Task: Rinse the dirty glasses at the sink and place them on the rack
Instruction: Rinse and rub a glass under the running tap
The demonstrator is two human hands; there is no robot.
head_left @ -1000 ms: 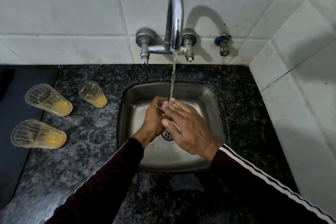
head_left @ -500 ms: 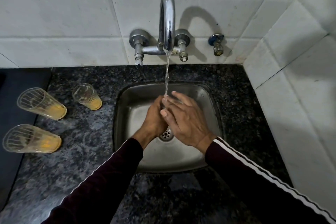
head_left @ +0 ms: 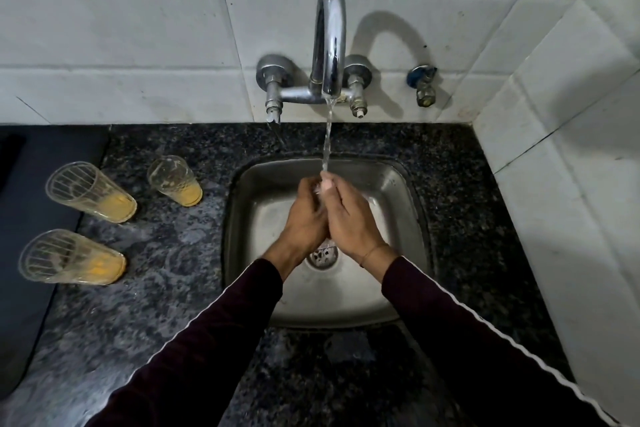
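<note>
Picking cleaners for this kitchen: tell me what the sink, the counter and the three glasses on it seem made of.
Sink: apparently stainless steel, a brushed grey sheen with soft reflections. Counter: looks like polished black granite, speckled grey with a dull gloss; could be an imitation. Three glasses: clear and ribbed, with orange residue at the bottom; whether glass or plastic cannot be told.

Three ribbed clear glasses stand on the dark speckled counter left of the steel sink [head_left: 408, 184], each with an orange-yellow residue in its base: a small glass [head_left: 175, 180] nearest the basin, a taller glass [head_left: 90, 191] beside it, another tall glass [head_left: 71, 257] in front
</note>
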